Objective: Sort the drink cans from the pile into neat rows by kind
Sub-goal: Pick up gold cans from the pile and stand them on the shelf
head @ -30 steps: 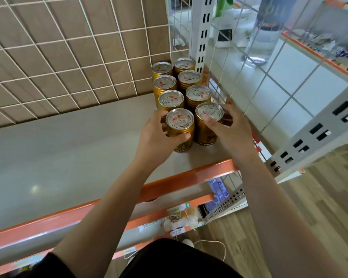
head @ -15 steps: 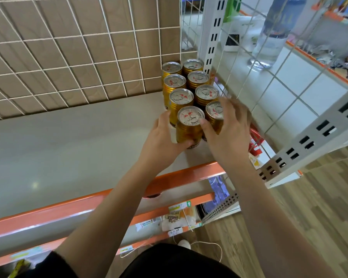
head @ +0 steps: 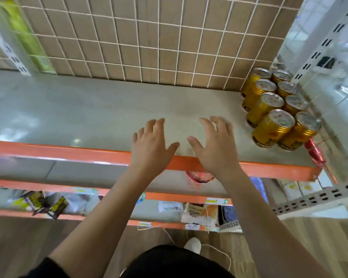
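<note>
Eight gold cans (head: 273,111) stand upright in two touching rows of four at the right end of the shelf (head: 88,109). The rows run from the wire grid (head: 149,37) at the back toward the orange front rail (head: 58,153), and the nearest pair stands just behind that rail. The left hand (head: 151,145) and right hand (head: 213,145) are over the rail's middle, well left of the cans and touching none. The left grip is spread, fingers straight and apart, palm down, holding nothing. The right grip is empty too, fingers apart and slightly bent. The two thumbs point toward each other, near but apart. Below the rail, a lower shelf (head: 109,212) carries blurred packets (head: 193,213).
</note>
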A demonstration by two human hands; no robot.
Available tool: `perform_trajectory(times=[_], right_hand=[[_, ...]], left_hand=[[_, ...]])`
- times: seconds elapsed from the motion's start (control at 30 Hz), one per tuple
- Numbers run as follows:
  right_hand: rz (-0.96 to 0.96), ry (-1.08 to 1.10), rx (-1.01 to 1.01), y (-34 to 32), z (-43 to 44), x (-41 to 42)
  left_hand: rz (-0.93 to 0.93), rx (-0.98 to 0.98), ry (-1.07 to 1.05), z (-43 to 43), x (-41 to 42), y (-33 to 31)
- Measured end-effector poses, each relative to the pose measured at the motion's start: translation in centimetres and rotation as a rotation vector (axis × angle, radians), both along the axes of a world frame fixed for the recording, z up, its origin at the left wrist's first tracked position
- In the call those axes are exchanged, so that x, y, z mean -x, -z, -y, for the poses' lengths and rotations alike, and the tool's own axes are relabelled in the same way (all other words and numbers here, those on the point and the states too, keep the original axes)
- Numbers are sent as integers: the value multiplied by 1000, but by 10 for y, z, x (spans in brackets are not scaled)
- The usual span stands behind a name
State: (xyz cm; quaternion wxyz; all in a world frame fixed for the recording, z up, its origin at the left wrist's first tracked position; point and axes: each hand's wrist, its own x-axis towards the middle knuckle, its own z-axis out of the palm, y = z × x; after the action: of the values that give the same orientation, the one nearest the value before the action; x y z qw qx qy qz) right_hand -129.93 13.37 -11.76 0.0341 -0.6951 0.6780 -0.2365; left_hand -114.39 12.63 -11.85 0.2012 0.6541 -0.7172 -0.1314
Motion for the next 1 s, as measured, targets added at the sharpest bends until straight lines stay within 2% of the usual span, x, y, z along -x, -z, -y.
perform_trajectory(times=[0.37, 0.63, 1.0], right_hand=[[-30, -321, 1, 6, -29, -188], [-62, -556, 12, 2, -35, -306], [-73, -808, 40, 7, 28, -445]], left_hand=[[32, 77, -326, -81, -194, -4], [103, 77, -692, -146, -316, -6], [170, 29, -1000, -154, -455, 4]])
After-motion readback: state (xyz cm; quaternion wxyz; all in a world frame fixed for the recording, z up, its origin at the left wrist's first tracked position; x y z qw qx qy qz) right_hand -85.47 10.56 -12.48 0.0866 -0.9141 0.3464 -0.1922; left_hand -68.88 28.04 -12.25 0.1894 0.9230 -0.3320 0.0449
